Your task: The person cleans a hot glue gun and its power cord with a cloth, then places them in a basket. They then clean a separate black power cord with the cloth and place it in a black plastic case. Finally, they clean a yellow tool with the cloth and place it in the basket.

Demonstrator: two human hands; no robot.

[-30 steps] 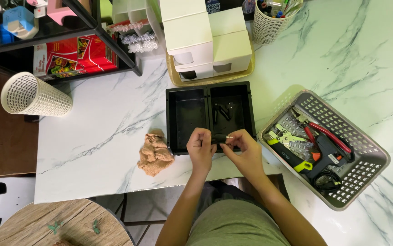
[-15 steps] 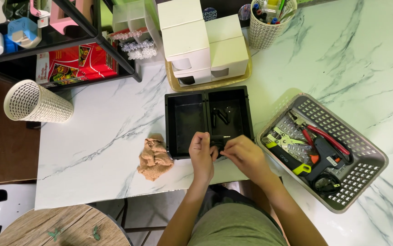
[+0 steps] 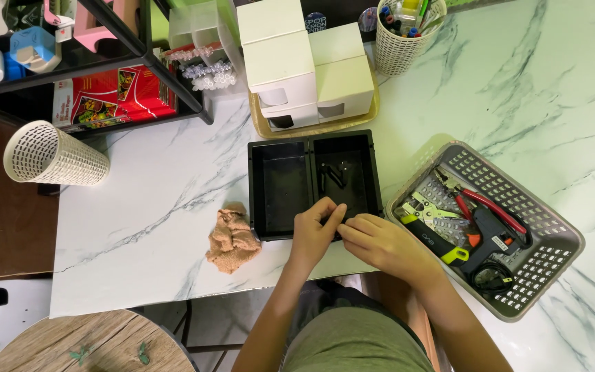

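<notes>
A black tray (image 3: 257,193) with two compartments lies on the marble table in front of me. Small dark parts (image 3: 335,173) sit in its right compartment. My left hand (image 3: 313,234) and my right hand (image 3: 382,246) meet at the tray's near edge, over the right compartment. Their fingertips pinch together on a small dark part that the fingers mostly hide. A crumpled brown cloth (image 3: 232,238) lies just left of the tray, a short way from my left hand.
A grey slotted basket (image 3: 557,249) to the right holds red pliers (image 3: 492,209), a black glue gun (image 3: 492,234) and other tools. White drawer boxes (image 3: 303,65) stand behind the tray. A white lattice cup (image 3: 53,156) lies on its side at the left, below a black shelf (image 3: 147,60).
Both hands have moved a little forward, from just in front of the tray to its near edge. They stay joined on the small part.
</notes>
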